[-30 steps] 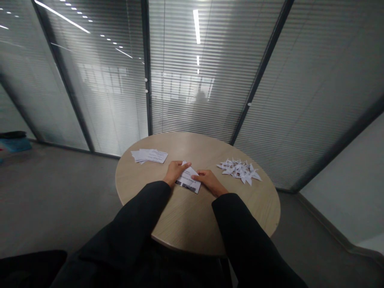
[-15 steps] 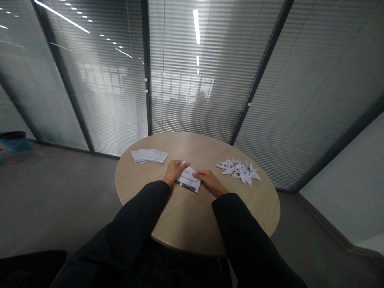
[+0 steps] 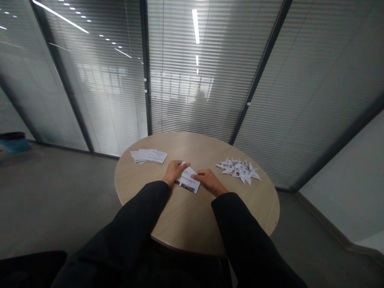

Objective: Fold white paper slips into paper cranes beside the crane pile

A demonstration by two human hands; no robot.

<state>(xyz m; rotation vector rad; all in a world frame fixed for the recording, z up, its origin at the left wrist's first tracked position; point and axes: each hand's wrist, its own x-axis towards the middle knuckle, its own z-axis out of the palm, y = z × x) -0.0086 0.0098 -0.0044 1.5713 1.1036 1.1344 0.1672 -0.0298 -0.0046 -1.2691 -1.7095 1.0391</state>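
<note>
A white sheet of paper [image 3: 187,182] with printed text and a dark printed strip along its near edge is between my hands, over the middle of the table. My left hand [image 3: 174,171] grips its left side, thumb on top and fingers underneath. At its right edge my right hand [image 3: 209,180] pinches the paper, thumb on top and the other fingers curled below. Whether the sheet is folded I cannot tell. To the left lies a loose stack of printed papers [image 3: 150,155]. A pile of folded white paper cranes [image 3: 239,169] sits to the right.
The round wooden table [image 3: 186,228] stands close to a glass partition with blinds [image 3: 192,108]. On the floor at far left is a blue bin [image 3: 15,143] with a dark liner. A white wall [image 3: 351,180] rises at the right.
Both hands keep their hold on the paper, almost still. The view has shifted very slightly; the stack and the cranes lie as before.
</note>
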